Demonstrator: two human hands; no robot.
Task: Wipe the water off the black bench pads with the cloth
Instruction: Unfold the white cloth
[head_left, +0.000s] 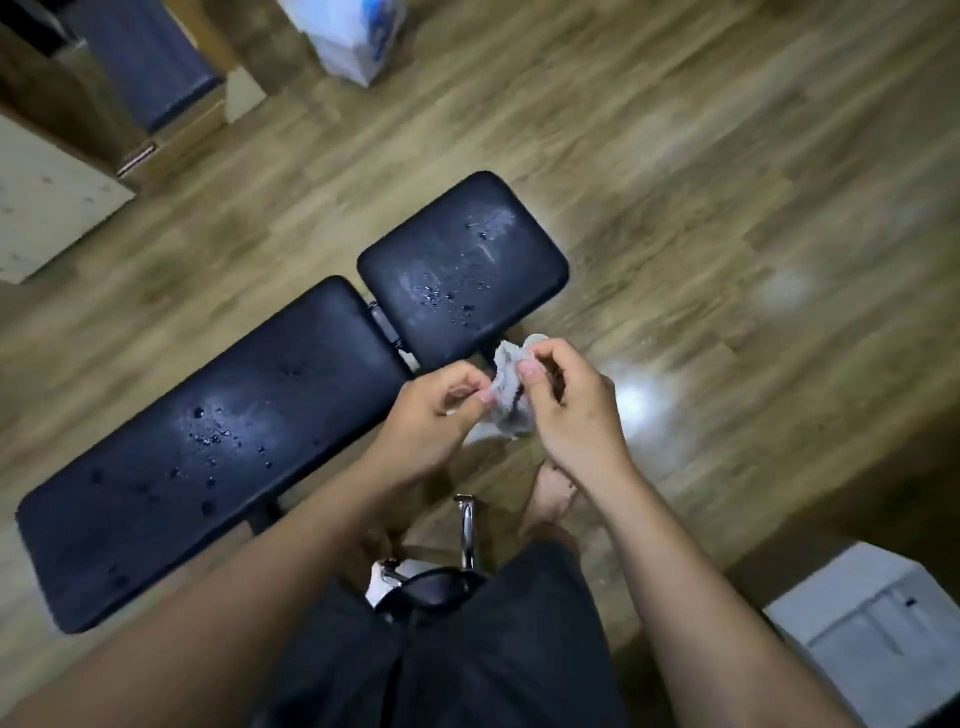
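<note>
Cloth (511, 410): small, pale and crumpled, held in the air between both hands, just off the near right corner of the short pad (457, 270) and touching neither pad. The left hand (436, 410) pinches its left edge. The right hand (571, 410) grips the right side, thumb on top.

Handling, as judged: light, limp and absorbent. It will bunch unless spread or folded flat, and is best pressed under a flat palm.

Pads: the short pad and the long pad (182, 467) to its left are smooth, probably slick vinyl. Both carry water drops (208, 436), so neither has been wiped yet.

Not determinable: how damp the cloth is, its full size, and the bench frame beneath. A metal bar (467, 530) near the person's lap is partly hidden. The floor (727, 208) is blurred.
</note>
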